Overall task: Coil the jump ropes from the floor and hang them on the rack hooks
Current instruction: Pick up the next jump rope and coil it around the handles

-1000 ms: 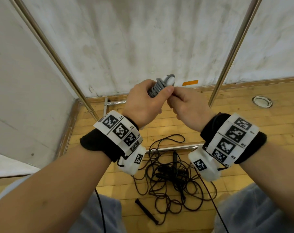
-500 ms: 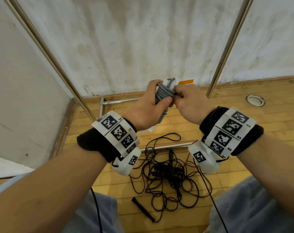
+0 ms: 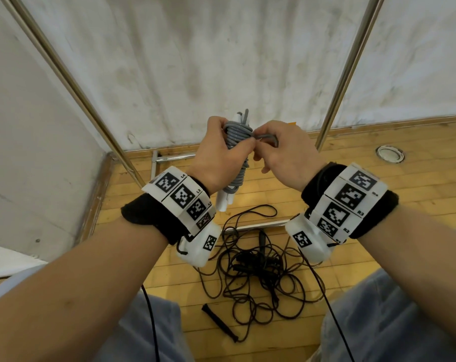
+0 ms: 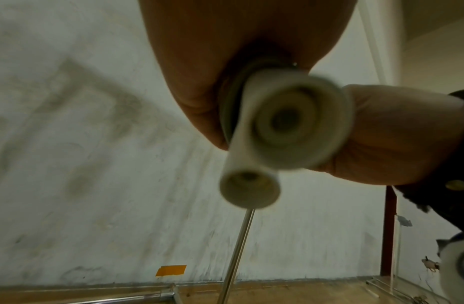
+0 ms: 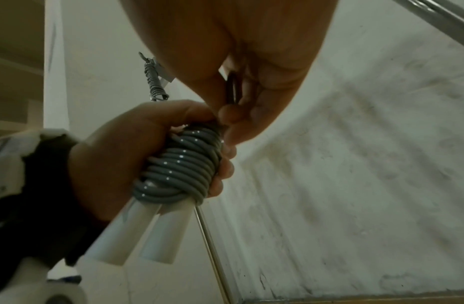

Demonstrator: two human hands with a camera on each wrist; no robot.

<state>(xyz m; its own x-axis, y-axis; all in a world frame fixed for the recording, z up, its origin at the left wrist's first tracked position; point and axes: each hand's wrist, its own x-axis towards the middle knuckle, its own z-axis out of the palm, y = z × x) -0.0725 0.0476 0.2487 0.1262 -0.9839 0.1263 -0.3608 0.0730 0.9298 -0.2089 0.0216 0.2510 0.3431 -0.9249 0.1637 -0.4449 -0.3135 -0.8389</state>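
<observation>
Having been turned upright since a second ago, the grey rope (image 3: 237,142) is gripped by the left hand (image 3: 216,155) while its tail is pinched by the right hand (image 3: 281,150), so hanging seems near; black ropes (image 3: 258,267) lie on the floor (image 3: 378,199).

Both forearms raised, left hand (image 3: 216,155) fisted in a grip, right hand (image 3: 283,150) pinching beside it

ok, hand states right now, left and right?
Left hand: closed, gripping the coiled grey jump rope around its white handles.
Right hand: closed, pinching the rope's loose end.
</observation>
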